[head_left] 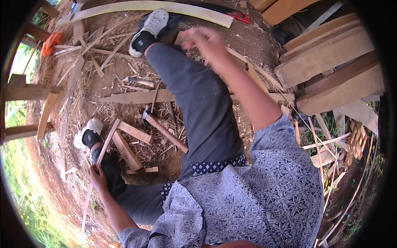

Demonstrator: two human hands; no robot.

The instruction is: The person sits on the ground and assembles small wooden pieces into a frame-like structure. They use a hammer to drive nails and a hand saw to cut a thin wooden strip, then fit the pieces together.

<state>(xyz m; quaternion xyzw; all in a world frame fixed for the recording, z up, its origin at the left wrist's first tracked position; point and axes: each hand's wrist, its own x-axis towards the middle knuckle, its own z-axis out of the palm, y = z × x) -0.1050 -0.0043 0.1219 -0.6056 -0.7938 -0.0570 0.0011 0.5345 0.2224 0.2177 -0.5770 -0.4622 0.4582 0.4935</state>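
A long thin wooden strip [109, 140] passes through my left hand [97, 177], whose fingers are closed round it beside my left shin. The strip's other end bends down past the hand toward the lower left. Up by my right shin is my right hand [206, 46], smeared by motion, its fingers seemingly curled; I cannot make out whether it holds anything. A dull brown shape [180, 39] shows just beside its fingers. Between my legs a claw hammer [166, 133] with a wooden handle lies near two short wooden blocks [126, 149] [135, 132].
Wood shavings and offcuts cover the dirt ground. A wide pale board [144, 5] lies beyond my right shoe, near a red tool [239, 16]. Thick timber planks [326, 56] are stacked at the right. Posts and rails [31, 92] stand at the left, with orange material [50, 43].
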